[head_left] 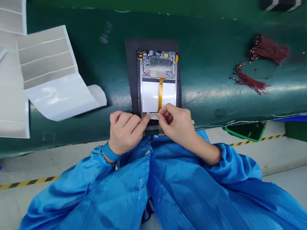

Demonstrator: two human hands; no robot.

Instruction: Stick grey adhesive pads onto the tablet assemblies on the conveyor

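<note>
An opened tablet [158, 90] lies on a dark mat [132, 58], its circuit board [158, 65] at the far end and a white battery [149, 97] nearer me. An orange ribbon cable [160, 93] runs down over the battery. At the tablet's near edge, a pale adhesive strip [153, 116] stretches between my fingers. My left hand [126, 131] pinches its left end, the other fingers curled. Thumb and forefinger of my right hand [177, 124] grip the right end. The fingers hide parts of the tablet's near edge.
On the left lie sheets of grey adhesive strips [48, 54] on white backing, one curling up. Two bundles of dark red wires [272, 51] rest at the right of the green table [219, 37]. A green bin [246, 131] stands below the table's edge.
</note>
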